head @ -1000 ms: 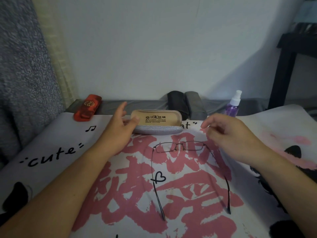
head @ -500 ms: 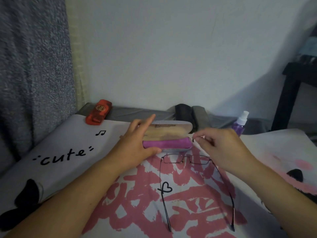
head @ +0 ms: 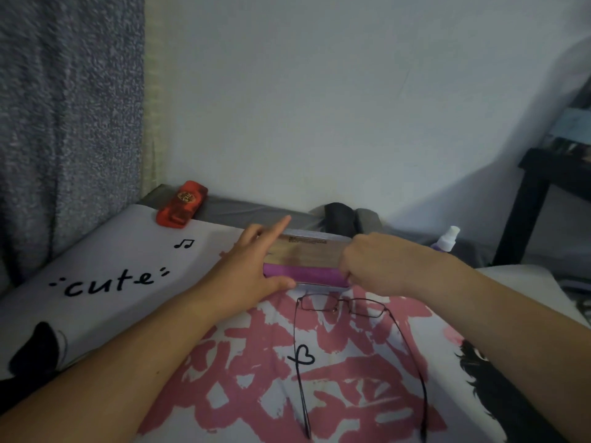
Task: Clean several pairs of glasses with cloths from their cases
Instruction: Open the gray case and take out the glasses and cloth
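Purple cloth now shows inside the open case, which a second ago showed only its tan lid lining. The right hand, then hovering above the glasses with loose fingers, has moved forward to the case's right end, and its grip is curled down at the cloth's right edge; the fingertips are hidden, so whether they already pinch the cloth cannot be told. The left hand has stayed on the case's left end, thumb along the near edge and index finger stretched over the lid, grip spread and bracing, not pinching. The glasses lie unmoved on the printed cover, just in front of the case, temples unfolded toward the person. Judgement: the step in hand is drawing the cloth out, and wiping of this pair has not begun. A red case at far left and two dark cases behind the open one remain shut, so most of the task is probably still ahead. A spray bottle stands at the right, partly hidden by the right hand
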### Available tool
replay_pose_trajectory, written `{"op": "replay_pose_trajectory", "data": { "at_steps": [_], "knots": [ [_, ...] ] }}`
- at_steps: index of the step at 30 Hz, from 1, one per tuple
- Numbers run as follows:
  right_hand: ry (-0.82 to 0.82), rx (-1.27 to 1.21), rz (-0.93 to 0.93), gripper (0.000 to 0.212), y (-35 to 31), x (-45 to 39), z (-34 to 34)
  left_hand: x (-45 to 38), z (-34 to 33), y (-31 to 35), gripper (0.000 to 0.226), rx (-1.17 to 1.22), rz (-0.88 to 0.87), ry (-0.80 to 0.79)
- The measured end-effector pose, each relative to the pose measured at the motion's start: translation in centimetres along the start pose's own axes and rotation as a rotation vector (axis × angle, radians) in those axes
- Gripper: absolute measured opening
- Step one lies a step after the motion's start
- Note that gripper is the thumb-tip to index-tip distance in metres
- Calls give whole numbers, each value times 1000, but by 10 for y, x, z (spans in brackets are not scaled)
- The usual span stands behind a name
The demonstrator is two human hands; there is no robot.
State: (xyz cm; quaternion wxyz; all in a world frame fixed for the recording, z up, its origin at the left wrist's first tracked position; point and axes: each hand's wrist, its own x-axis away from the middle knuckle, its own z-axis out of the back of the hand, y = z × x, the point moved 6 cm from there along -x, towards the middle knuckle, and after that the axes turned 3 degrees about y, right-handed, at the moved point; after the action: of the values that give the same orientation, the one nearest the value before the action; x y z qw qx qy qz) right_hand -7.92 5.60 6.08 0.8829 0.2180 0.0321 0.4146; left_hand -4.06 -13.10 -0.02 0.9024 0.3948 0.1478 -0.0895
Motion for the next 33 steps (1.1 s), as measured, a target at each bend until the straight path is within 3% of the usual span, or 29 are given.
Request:
{"op": "replay_pose_trajectory", "data": {
  "at_steps": [3, 9, 11, 16, 20, 24, 28, 33],
  "knots": [
    [14, 139, 72, 37, -9, 1, 5, 1, -1, 1, 103, 6, 1, -12],
    [61, 194, 136, 20, -12, 2, 1, 1, -2, -2, 108, 4, -3, -39],
    [161, 6, 35, 11, 1, 3, 12, -2, -1, -4, 111, 27, 3, -12],
    [562, -861, -411, 19, 46, 22, 54, -6, 6, -10, 109, 129, 53, 89],
    [803, -1197, -616, 30, 67, 37, 47, -4, 1, -11, 99, 121, 24, 63],
    [1076, -1517, -737, 28, 85, 60, 39, -6, -3, -5, 98, 36, 0, 40],
    [1127, -1614, -754, 23, 96, 65, 39, -12, -20, 17, 95, -34, -36, 30],
    [1048, -1617, -686, 24, 99, 54, 43, -26, -35, 31, 93, -92, -57, 12]
  ]
}}
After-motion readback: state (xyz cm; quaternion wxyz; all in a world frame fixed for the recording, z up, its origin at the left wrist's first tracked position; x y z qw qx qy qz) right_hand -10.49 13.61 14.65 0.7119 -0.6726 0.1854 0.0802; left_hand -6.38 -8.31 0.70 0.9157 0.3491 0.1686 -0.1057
